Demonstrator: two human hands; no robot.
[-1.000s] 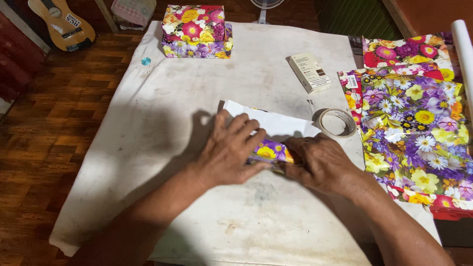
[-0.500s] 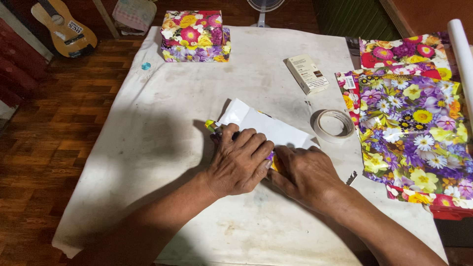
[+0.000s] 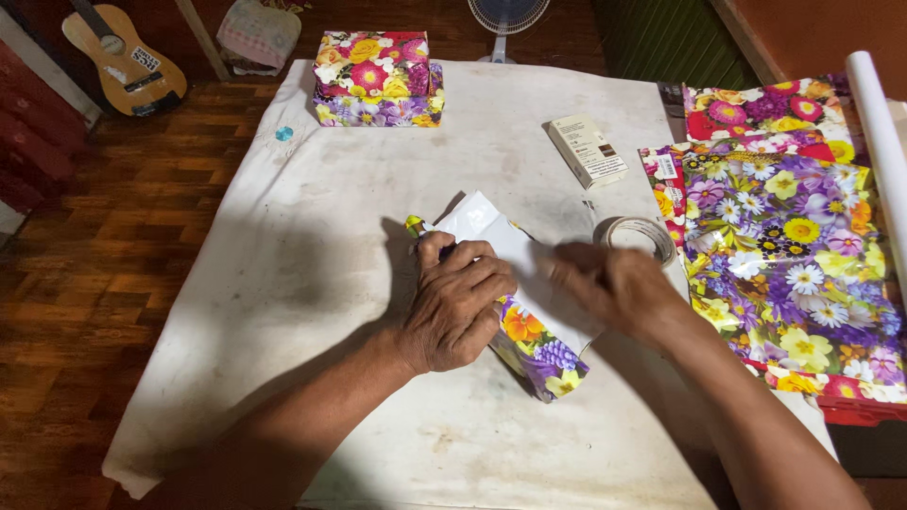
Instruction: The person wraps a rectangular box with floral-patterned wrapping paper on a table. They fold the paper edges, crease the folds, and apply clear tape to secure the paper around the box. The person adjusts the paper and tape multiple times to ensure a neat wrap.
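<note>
My left hand (image 3: 460, 304) presses the half-wrapped floral parcel (image 3: 529, 345) mid-cloth; my right hand (image 3: 614, 283) hovers beside the tape roll (image 3: 636, 238).

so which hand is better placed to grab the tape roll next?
Right. The right hand hovers beside the tape roll; the left hand is pressing the half-wrapped box down.
</note>
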